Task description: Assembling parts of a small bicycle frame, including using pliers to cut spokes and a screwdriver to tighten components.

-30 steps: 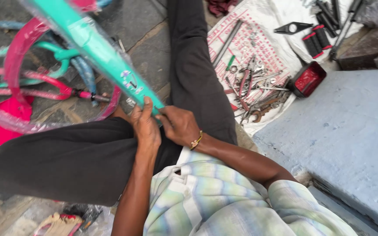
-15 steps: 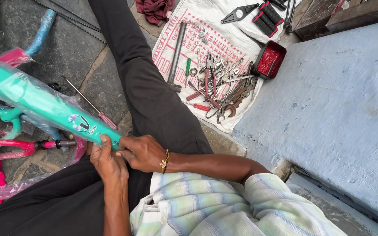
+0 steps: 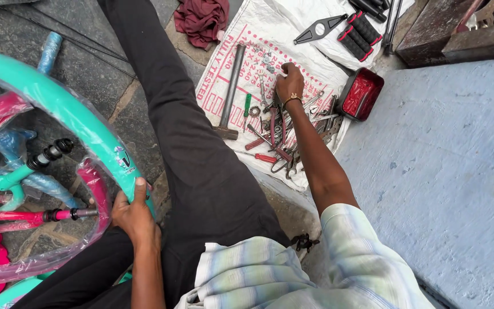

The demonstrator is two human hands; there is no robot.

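The left hand [image 3: 135,214] is gripping the teal bike frame [image 3: 58,109] (plastic-wrapped) beside the person's knee. The right hand [image 3: 289,83] is reaching, fingers curled, into the loose tools [image 3: 281,131] lying mid-sack [image 3: 315,57], white with red print. A red tray [image 3: 361,94] is sitting at the sack's right edge, its contents unclear.

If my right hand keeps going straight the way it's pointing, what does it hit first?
Probably the small loose nuts and washers on the white sack; the right hand points up the sack toward them. Beyond lies the flat black spanner. Depth is unclear.
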